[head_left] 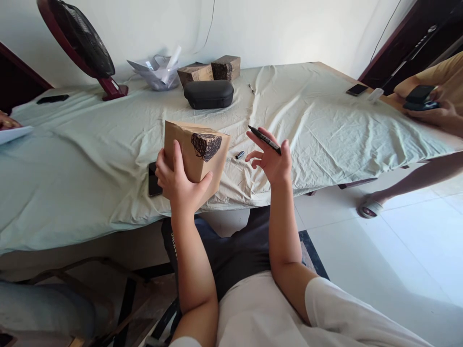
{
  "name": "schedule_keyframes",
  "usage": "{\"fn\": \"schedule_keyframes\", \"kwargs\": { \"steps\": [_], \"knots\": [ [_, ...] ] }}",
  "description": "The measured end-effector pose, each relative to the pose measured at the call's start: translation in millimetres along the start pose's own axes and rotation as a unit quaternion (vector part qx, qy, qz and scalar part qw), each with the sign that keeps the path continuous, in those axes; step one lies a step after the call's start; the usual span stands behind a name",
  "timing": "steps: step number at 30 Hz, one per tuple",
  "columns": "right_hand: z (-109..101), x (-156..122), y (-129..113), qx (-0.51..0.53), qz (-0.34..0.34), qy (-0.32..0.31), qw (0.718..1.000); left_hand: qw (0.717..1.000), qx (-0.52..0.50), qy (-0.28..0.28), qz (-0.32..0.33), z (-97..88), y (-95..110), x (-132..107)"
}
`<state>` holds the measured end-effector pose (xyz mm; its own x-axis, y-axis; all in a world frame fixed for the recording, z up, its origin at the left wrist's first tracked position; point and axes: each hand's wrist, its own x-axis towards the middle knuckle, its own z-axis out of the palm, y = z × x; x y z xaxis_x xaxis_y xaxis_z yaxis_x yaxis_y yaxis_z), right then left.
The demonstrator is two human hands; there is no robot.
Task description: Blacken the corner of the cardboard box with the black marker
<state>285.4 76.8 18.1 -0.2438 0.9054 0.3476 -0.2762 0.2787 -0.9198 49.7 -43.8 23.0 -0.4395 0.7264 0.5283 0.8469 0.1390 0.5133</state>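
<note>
My left hand (181,180) grips a brown cardboard box (213,166) by its near side, thumb and fingers spread around it. The box is tilted, and black scribble covers one of its corners. To the right of the box, my right hand (273,156) holds an uncapped black marker (265,138), its tip pointing left and apart from the cardboard. Between the box and that hand, a black marker cap (239,154) lies on the cloth. A dark phone (155,180) is partly hidden behind my left hand.
A pale green cloth (90,159) covers the table. Toward the wall are a black zip case (209,94), two scribbled boxes (226,68), a clear plastic basket (159,77) and a fan (81,41). At the right, another person's hands (434,115) hold a dark device (420,99).
</note>
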Motion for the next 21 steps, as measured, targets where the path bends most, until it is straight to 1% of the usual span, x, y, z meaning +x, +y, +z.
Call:
{"fn": "schedule_keyframes", "kwargs": {
  "steps": [4, 6, 8, 10, 13, 16, 19, 21],
  "knots": [
    [-14, 1, 3, 0.11, 0.077, -0.02, 0.991, 1.0, -0.004, 0.002, -0.007, 1.0, -4, 1],
    [-18, 1, 7, 0.124, 0.101, -0.035, 0.986, 1.0, -0.007, 0.002, -0.006, 1.4, -5, 1],
    [-21, 1, 13, 0.106, 0.125, -0.041, 0.986, 1.0, -0.007, 0.001, -0.006, 1.4, -5, 1],
    [-20, 3, 19, 0.066, 0.156, -0.027, 0.985, 1.0, -0.007, 0.0, -0.006, 1.4, -5, 1],
    [-14, 5, 29, -0.042, 0.207, -0.012, 0.977, 1.0, -0.006, 0.0, -0.004, 1.5, -5, 2],
    [-3, 7, 40, -0.163, 0.254, -0.052, 0.952, 1.0, -0.005, -0.003, -0.004, 1.9, -6, 2],
    [10, 9, 55, -0.288, 0.262, -0.077, 0.918, 1.0, 0.0, -0.006, -0.005, 2.2, -6, 2],
    [18, 12, 67, -0.336, 0.245, -0.071, 0.907, 1.0, 0.001, -0.005, -0.007, 2.2, -6, 2]
  ]
}}
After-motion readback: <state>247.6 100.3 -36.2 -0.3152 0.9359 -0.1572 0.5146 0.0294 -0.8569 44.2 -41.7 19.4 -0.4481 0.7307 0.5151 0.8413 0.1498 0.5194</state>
